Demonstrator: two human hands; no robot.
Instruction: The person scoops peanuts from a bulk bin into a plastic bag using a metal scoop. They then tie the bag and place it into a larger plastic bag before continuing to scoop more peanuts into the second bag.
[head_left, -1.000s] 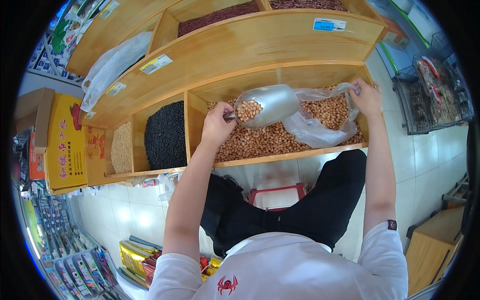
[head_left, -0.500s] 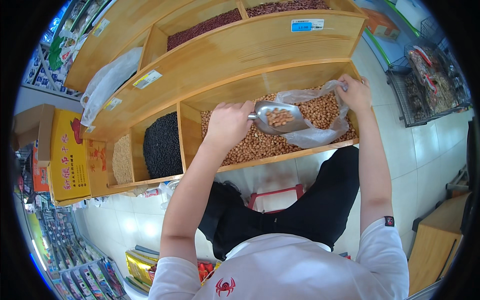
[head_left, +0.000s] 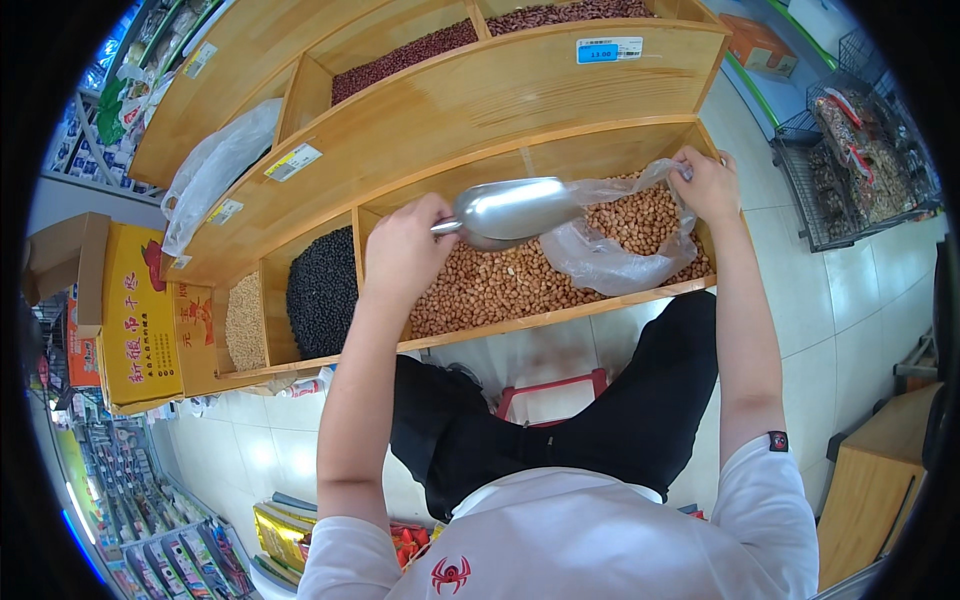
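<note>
My left hand (head_left: 405, 245) is closed around the handle of a shiny metal scoop (head_left: 515, 208). The scoop is held in the air above a wooden compartment of light-brown, peanut-like kernels (head_left: 485, 290), its blade pointing right; no kernels show on it. With bent fingers, my right hand (head_left: 708, 185) grips the rim of a clear plastic bag (head_left: 590, 258) at the compartment's right end. The bag lies slack on the kernels with its mouth spread, and kernels show within it.
Left of the kernels are compartments of black beans (head_left: 322, 295) and pale grain (head_left: 243, 322). Dark red beans (head_left: 405, 62) fill the tier behind. Yellow carton (head_left: 140, 315) stands at the left, a wire basket (head_left: 865, 165) at the right. A red-framed stool (head_left: 550, 393) sits between my legs.
My left hand has drawn back to the left with the scoop. The blade has turned over, and the kernels it carried no longer show on it. My right hand stays at the bag.
</note>
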